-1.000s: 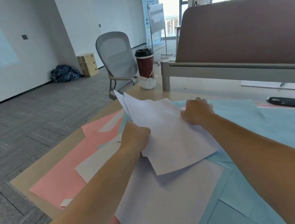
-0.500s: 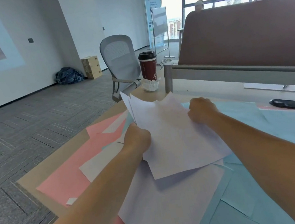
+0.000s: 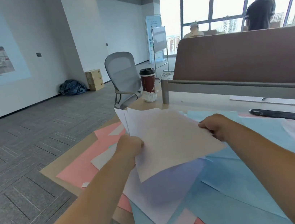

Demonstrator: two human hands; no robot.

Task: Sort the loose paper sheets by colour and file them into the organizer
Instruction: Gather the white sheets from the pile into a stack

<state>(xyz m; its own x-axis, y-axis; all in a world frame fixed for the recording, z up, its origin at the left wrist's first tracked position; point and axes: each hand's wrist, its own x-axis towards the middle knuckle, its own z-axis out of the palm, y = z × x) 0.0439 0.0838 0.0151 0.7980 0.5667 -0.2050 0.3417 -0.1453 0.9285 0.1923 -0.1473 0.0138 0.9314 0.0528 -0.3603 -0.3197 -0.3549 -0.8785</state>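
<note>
Found desk (image 3: 50, 170) littered with loose blue sheets (image 3: 238, 184) at right and pink sheets (image 3: 79, 169) at left. Noted stack of white sheets (image 3: 170, 142) held tilted above the litter. Recorded left hand (image 3: 128, 145) curled round the stack's left edge, right hand (image 3: 216, 127) pinching its right edge. Logged coffee cup (image 3: 148, 81) upright at far desk corner.

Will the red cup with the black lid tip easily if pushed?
Probably yes: the cup is tall and narrow and seems to stand on a crumpled napkin. It stands near the table corner, so it might fall off.
</note>
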